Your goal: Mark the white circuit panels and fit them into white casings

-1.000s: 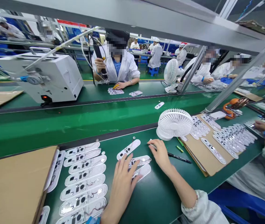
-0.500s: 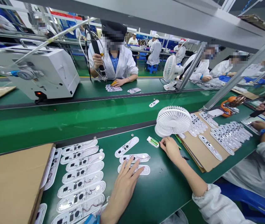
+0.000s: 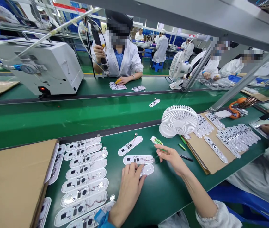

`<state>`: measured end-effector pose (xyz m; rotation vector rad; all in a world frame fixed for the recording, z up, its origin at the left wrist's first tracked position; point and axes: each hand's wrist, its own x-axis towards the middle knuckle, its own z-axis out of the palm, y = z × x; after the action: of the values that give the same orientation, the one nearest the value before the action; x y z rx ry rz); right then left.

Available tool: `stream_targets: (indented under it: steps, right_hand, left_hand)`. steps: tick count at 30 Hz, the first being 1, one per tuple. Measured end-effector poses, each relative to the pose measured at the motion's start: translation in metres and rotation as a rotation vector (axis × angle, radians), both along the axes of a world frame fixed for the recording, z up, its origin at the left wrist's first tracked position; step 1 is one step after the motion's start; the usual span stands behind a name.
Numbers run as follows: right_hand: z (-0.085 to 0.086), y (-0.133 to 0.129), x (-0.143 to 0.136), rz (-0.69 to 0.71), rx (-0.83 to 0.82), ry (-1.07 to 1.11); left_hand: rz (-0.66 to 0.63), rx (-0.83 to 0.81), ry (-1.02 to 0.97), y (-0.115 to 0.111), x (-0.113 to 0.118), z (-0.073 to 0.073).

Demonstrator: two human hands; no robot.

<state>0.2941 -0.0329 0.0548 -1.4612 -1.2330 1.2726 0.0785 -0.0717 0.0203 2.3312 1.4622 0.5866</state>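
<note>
My left hand [image 3: 131, 182] has its fingers curled over a white oval casing [image 3: 148, 170] that lies flat on the green bench. The hand hides the casing's left half. Just beyond is a second casing [image 3: 137, 159], with dark parts and thin wires inside, and a third casing [image 3: 130, 145] lies at a slant behind that. My right hand [image 3: 171, 158] hovers to the right with its fingers apart; nothing clear shows between them. Its fingertips are close to a white battery holder [image 3: 156, 140] with green batteries, partly covered by the hand.
A column of similar casings [image 3: 84, 174] lies left, beside cardboard [image 3: 13, 180]. A white fan [image 3: 179, 120], loose green battery [image 3: 182, 147] and black pen [image 3: 186, 157] are right, near more casings on cardboard [image 3: 205, 158]. A co-worker [image 3: 117, 60] sits across the bench; another's hand [image 3: 268, 129] is far right.
My left hand has drawn its spread fingers in over the nearest casing. My right hand has moved left and nearer to me, its fingers now in front of the battery holder. The view has shifted slightly.
</note>
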Motion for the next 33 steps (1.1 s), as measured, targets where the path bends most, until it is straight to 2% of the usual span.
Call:
stream_targets:
  steps: [6, 10, 14, 17, 21, 24, 27, 30, 33]
  right_hand:
    - [-0.017, 0.007, -0.007, -0.037, -0.014, 0.118]
    - [-0.034, 0.006, -0.022, -0.077, 0.038, 0.079]
    - [-0.043, -0.001, -0.043, -0.052, 0.094, 0.027]
    - [-0.040, -0.005, -0.052, -0.016, 0.160, -0.035]
    - [-0.026, -0.005, -0.052, -0.001, 0.292, -0.175]
    - [-0.017, -0.003, -0.050, 0.145, 0.347, -0.303]
    - [-0.015, 0.003, -0.052, 0.297, 0.382, -0.430]
    - [-0.017, 0.015, -0.056, 0.359, 0.402, -0.542]
    - [-0.017, 0.027, -0.060, 0.349, 0.439, -0.633]
  left_hand:
    - [-0.033, -0.058, -0.016, 0.002, -0.002, 0.005]
    - [0.074, -0.045, -0.044, 0.002, 0.005, 0.006]
    - [0.178, 0.064, -0.011, 0.007, 0.013, 0.007]
    - [0.208, 0.113, -0.027, 0.011, 0.011, 0.005]
    - [0.227, 0.121, -0.056, 0.012, 0.003, 0.002]
    - [0.221, 0.129, -0.073, 0.010, -0.001, 0.000]
    - [0.216, 0.136, -0.116, 0.009, -0.004, -0.001]
    - [0.197, 0.144, -0.158, 0.009, -0.006, -0.002]
    - [0.185, 0.142, -0.165, 0.010, -0.008, -0.002]
